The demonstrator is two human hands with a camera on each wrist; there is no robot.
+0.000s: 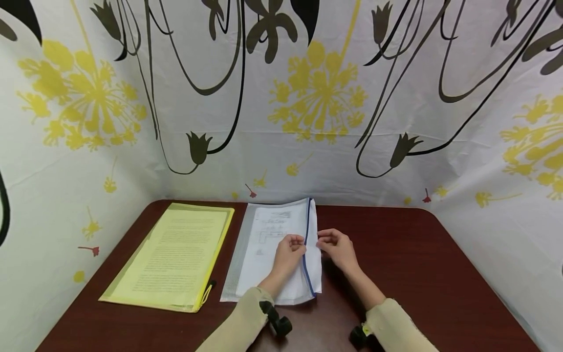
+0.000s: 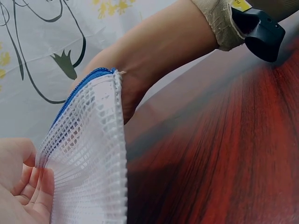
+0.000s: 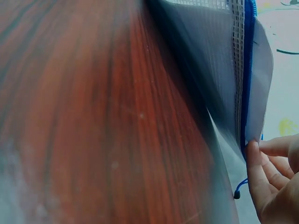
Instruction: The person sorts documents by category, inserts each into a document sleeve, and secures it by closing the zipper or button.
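A clear mesh zip pouch with a blue zipper lies on the table, its zipper side lifted. White printed paper is inside, and white paper sticks out past the zipper on the right. My left hand pinches the mesh pouch by its zipper edge; in the left wrist view the thumb and fingers meet on the mesh. My right hand pinches the right edge at the protruding paper. Whether it also grips the pouch's lower layer cannot be told. A blue zipper pull hangs below.
To the left lies a yellow zip pouch with a printed page inside and a yellow cord at its lower corner. The dark red-brown table has rounded back corners. Patterned white fabric hangs around its back and sides.
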